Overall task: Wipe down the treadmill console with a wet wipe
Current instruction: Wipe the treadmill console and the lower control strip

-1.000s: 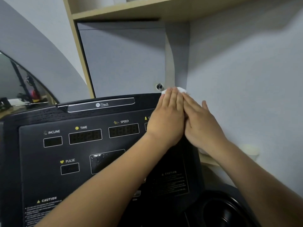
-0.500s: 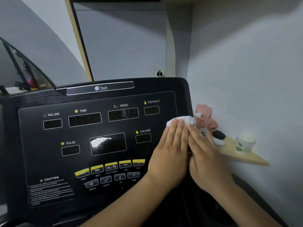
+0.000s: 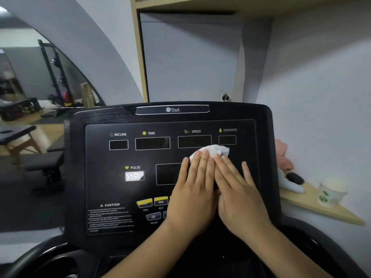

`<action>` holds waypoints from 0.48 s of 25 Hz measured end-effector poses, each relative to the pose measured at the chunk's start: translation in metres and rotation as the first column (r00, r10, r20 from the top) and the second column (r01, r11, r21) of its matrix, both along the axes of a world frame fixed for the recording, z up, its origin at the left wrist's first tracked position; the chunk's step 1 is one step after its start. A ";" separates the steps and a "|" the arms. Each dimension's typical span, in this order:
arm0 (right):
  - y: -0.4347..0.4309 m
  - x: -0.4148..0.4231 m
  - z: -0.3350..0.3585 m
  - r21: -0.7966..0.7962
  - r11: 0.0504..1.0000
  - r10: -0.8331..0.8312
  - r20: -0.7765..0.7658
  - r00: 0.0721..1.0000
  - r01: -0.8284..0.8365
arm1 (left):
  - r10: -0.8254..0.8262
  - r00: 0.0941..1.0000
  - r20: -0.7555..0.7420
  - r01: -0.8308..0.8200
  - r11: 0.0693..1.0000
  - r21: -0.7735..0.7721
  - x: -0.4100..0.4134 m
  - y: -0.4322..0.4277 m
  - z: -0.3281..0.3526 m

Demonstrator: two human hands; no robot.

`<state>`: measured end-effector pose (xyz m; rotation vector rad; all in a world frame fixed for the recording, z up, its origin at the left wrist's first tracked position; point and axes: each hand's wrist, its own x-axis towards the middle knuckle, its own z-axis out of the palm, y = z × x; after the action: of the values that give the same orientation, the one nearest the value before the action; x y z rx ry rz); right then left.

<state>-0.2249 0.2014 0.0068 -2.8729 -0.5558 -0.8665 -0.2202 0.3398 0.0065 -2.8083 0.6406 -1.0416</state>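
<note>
A crumpled white wet wipe (image 3: 212, 151) is pressed flat onto the black treadmill console (image 3: 100, 177), below its SPEED display, by the left hand (image 3: 195, 194) and right hand (image 3: 239, 199); fingers lie extended, mostly together. A white paper cup (image 3: 331, 194), contents unclear, sits right of the console.

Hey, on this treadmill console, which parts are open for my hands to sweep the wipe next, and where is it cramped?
Open: the black console panel left of both hands, around the PULSE window, and the top band by the logo strip. Cramped: the white wet wipe sits under the left hand and right hand; the small wooden shelf beside the right edge is cluttered.
</note>
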 end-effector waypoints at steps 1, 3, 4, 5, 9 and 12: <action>0.012 -0.003 -0.004 -0.017 0.999 0.032 0.003 0.999 -0.032 | 0.012 1.000 -0.012 -0.012 1.000 -0.001 -0.006 0.013 -0.006; 0.037 -0.003 -0.003 -0.075 0.994 0.087 0.022 0.996 -0.086 | 0.055 0.998 -0.030 -0.055 0.998 -0.023 -0.012 0.041 -0.010; 0.050 -0.001 0.002 -0.098 0.990 0.105 0.032 0.994 -0.101 | 0.081 0.997 -0.015 -0.082 0.996 -0.041 -0.012 0.054 -0.007; 0.063 0.002 0.009 -0.110 0.988 0.116 0.035 0.993 -0.112 | 0.111 0.994 0.001 -0.111 0.992 -0.060 -0.012 0.066 -0.003; 0.122 0.010 0.028 -0.148 0.976 0.162 0.015 0.987 -0.158 | 0.213 0.977 -0.016 -0.213 0.970 -0.119 -0.013 0.116 0.012; 0.160 0.004 0.023 -0.190 0.958 0.217 -0.001 0.976 -0.214 | 0.259 0.965 -0.032 -0.261 0.954 -0.145 -0.025 0.154 0.000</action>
<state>-0.2205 0.3610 0.0302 -2.8946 -0.9832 -0.8507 -0.2451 0.4938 0.0060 -2.9212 0.1907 -1.0592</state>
